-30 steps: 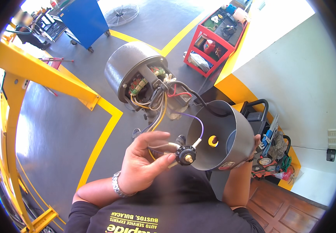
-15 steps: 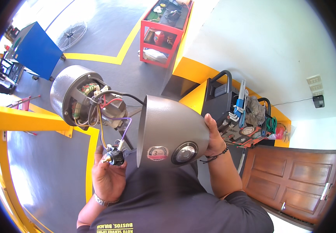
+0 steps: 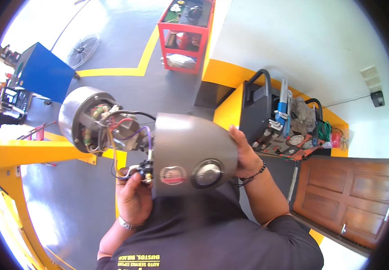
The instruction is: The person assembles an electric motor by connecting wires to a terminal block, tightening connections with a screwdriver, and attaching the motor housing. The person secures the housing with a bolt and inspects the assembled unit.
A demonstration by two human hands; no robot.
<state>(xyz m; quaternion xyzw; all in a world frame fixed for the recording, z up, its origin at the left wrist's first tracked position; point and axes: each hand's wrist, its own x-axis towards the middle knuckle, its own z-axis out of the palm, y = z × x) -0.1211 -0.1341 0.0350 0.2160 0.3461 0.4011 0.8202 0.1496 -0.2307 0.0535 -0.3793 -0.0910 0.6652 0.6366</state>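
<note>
My right hand [image 3: 248,159] grips the narrow closed end of a grey-brown dome-shaped motor cover [image 3: 190,139], its wide mouth facing left. A round dial [image 3: 209,174] and a round sticker [image 3: 173,175] sit on its side. My left hand [image 3: 133,198] pinches a small black rotary switch [image 3: 146,172] with a brass shaft, right beside the cover's rim. Purple, yellow and grey wires run from the switch to an exposed fan motor [image 3: 82,119] at the left. A black cable [image 3: 133,112] goes from the motor toward the cover; its far end is hidden.
A yellow metal beam [image 3: 32,150] crosses at the left, near the motor. Behind stand a blue cabinet [image 3: 46,74] and a red shelf cart [image 3: 183,29]. To the right are a black tool cart with hex keys [image 3: 282,112] and a wooden door [image 3: 325,186].
My left hand has moved right and up with the switch, bringing it to the cover's rim, and its fingers have closed more. The cover has shifted slightly left in my right hand.
</note>
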